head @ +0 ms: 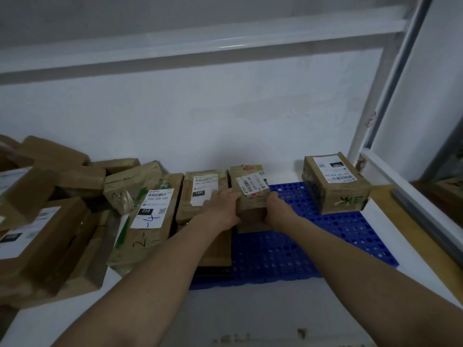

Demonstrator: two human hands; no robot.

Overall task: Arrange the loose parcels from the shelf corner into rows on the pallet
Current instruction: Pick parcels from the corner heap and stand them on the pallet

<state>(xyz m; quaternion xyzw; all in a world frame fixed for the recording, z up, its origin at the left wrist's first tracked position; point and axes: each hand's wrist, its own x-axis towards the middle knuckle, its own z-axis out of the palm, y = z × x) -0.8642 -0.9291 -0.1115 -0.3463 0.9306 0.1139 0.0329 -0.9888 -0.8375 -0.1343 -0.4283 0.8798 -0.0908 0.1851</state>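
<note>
1. My left hand (223,209) and right hand (278,210) clasp one small parcel (250,194) between them, fingers curled round its two sides.
2. It stands at the back of the blue pallet (325,236), touching the wall behind.
3. Boxes in the pallet's back row: three. The 15H parcel (200,194) is just left of the held one; a third box (335,182) stands well apart at the right.
4. One flat carton (218,249) lies under my left forearm.
5. Loose pile (50,209) on the left; exact count not possible. The 220 parcel (150,214) leans against it.
6. Shelf upright (375,121) borders the right side.
</note>
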